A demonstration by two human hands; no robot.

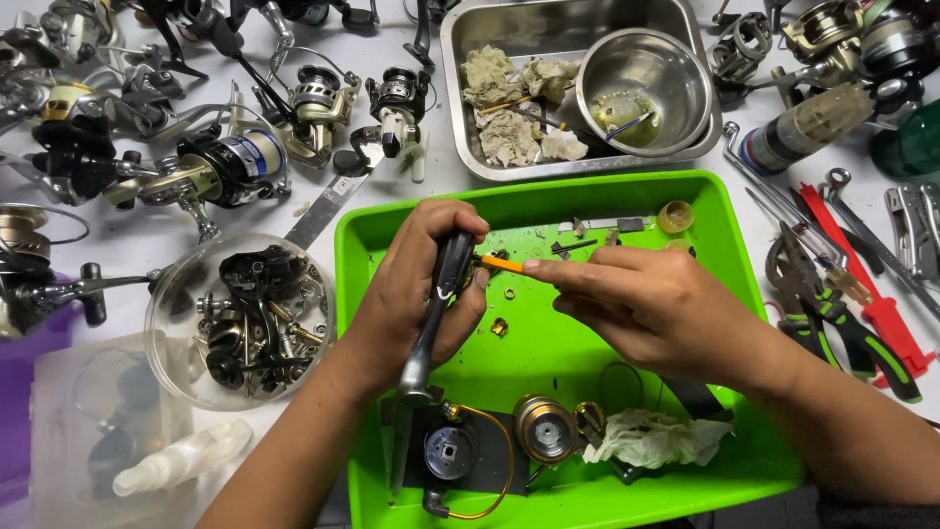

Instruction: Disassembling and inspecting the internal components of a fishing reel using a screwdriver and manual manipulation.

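Observation:
Over a bright green tray [744, 294], my left hand [411, 294] grips a black and silver fishing reel body [436, 323] by its stem. My right hand [656, 309] pinches a thin orange stick [501, 263], whose tip touches the top of the reel body. Small loose metal parts [501, 325] lie on the tray under my hands. At the tray's near edge lie a silver spool [545, 429], a rotor with a gold bail wire [452, 453] and a crumpled white tissue [651, 438].
A steel pan [468, 147] behind the tray holds dirty wads and a steel bowl [646, 88]. A clear round tub of reel parts [240, 323] stands left. Several fishing reels [225, 167] crowd the upper left. Pliers [842, 323], wrenches and a red tool [881, 304] lie right.

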